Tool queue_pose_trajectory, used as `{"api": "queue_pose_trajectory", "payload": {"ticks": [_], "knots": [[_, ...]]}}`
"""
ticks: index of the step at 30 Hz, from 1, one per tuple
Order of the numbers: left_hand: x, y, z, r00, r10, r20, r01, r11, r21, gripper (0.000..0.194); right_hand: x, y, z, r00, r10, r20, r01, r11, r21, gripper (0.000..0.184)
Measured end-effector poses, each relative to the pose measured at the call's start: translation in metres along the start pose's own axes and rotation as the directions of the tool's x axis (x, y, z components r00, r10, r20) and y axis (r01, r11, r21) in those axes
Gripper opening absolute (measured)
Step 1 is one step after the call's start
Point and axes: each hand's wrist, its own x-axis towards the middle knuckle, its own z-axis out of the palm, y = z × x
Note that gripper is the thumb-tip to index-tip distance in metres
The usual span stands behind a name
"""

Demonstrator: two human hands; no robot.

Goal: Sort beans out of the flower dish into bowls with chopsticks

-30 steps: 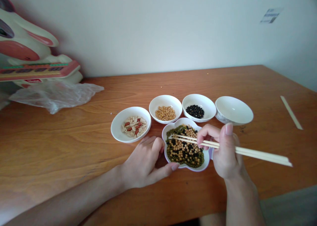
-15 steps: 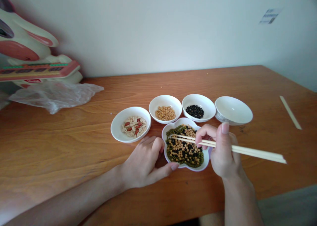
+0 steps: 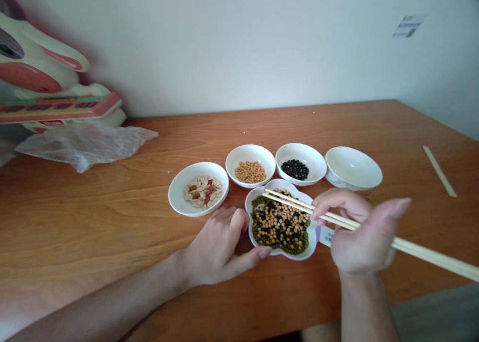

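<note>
My right hand [image 3: 362, 232] is closed on a pair of pale wooden chopsticks [image 3: 337, 220], their tips above the far left part of a white flower-shaped dish [image 3: 299, 256]. Nothing shows between the tips. Green, black and yellow beans [image 3: 280, 222] lie mixed in the dish. On its left side my left hand [image 3: 226, 247] grips the rim, thumb along the near edge and fingers curled. Behind the dish stand white bowls: one with peanuts and pale flat seeds [image 3: 202, 191], one with yellow beans [image 3: 250, 172], one with black beans [image 3: 295, 169], and an empty bowl [image 3: 354, 167].
At the far left a cow-shaped toy keyboard [image 3: 56, 92] stands by the wall, with a clear plastic bag [image 3: 90, 145] in front. A pale wooden strip [image 3: 439, 171] lies on the right of the brown table [image 3: 112, 197]. A small label [image 3: 409, 26] sticks to the wall.
The chopstick tips have lifted from the beans to above the dish's far side. My right hand has moved right and turned, its thumb now stretched out. My left hand stays in place.
</note>
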Motion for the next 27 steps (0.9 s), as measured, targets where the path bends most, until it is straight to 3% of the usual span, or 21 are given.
{"api": "queue_pose_trajectory", "payload": {"ticks": [4,10,15,20,27], "knots": [[0.000,-0.001,0.000,1.000,0.009,-0.002,-0.009,1.000,-0.008,0.035,0.004,-0.006,0.008,0.959,-0.086,-0.269,0.090,0.996,0.003,0.088],[-0.001,-0.001,0.001,1.000,-0.002,0.006,0.002,1.000,-0.005,0.037,0.006,-0.015,0.030,0.884,-0.197,-0.423,0.259,0.961,0.094,0.078],[-0.001,-0.001,0.002,1.000,-0.011,0.009,0.011,1.000,-0.010,0.038,0.006,-0.007,0.037,0.967,-0.033,-0.252,0.066,0.990,0.122,0.079],[-0.002,-0.001,0.001,1.000,-0.003,0.011,0.003,1.000,-0.006,0.037,0.007,0.002,0.018,0.978,-0.007,-0.211,0.018,0.999,0.050,0.086],[-0.002,-0.002,0.003,1.000,0.001,0.007,-0.001,1.000,0.004,0.037,0.007,0.006,-0.006,0.996,0.019,0.085,-0.020,1.000,0.015,0.092]]}}
